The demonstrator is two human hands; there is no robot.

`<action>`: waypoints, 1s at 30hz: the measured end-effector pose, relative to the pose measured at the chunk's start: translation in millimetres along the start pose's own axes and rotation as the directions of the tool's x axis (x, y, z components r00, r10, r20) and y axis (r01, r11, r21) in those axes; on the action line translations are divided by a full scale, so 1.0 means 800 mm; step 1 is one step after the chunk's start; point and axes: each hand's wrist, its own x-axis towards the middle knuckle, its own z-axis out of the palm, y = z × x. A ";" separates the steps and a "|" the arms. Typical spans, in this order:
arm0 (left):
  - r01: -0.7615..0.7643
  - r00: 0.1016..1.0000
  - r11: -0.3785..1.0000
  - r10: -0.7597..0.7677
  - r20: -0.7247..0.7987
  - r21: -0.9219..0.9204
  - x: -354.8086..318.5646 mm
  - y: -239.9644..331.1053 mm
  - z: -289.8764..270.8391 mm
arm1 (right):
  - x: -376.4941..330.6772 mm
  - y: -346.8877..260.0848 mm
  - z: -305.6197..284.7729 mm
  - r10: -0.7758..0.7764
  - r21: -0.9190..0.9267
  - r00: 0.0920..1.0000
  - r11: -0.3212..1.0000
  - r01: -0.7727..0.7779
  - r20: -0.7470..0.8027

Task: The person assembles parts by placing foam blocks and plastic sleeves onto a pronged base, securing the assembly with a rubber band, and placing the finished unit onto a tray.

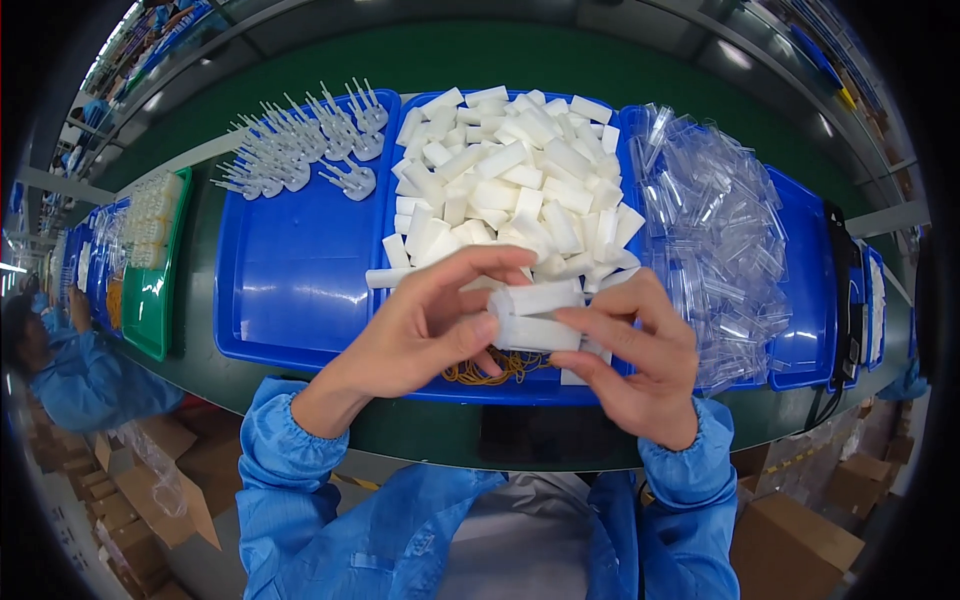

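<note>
In front of me, above the near edge of the middle tray, my left hand point(428, 328) grips a whitish plastic part with a round base point(499, 312) between thumb and fingers. Two white foam-like blocks point(543, 298) extend side by side from that base toward the right. My right hand point(645, 352) pinches their right end with thumb and fingers. Behind both hands lies a heap of similar white blocks point(500, 185) in a blue tray. Thin tan rubber bands point(497, 368) are partly hidden under my hands.
Several white pronged parts point(350, 180) stand in the left blue tray point(290, 300). Clear plastic sleeves point(705, 240) pile up on the right. A green tray point(148, 315) sits farther left, near another person in a blue sleeve point(85, 375). Cardboard boxes point(795, 545) are below the table.
</note>
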 end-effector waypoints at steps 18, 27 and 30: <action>-0.067 0.991 0.995 0.056 -0.123 -0.079 -0.001 -0.004 0.002 | -0.040 -0.024 -0.088 0.294 -0.603 0.943 0.784 -0.145 0.155; -0.002 0.985 0.979 -0.034 -0.171 -0.205 -0.001 -0.004 0.004 | -0.048 -0.027 -0.070 0.443 -0.824 0.831 0.565 0.033 0.337; -0.005 0.985 0.957 -0.046 -0.168 -0.290 0.001 -0.004 0.001 | -0.049 -0.027 -0.072 0.436 -0.810 0.822 0.583 0.052 0.367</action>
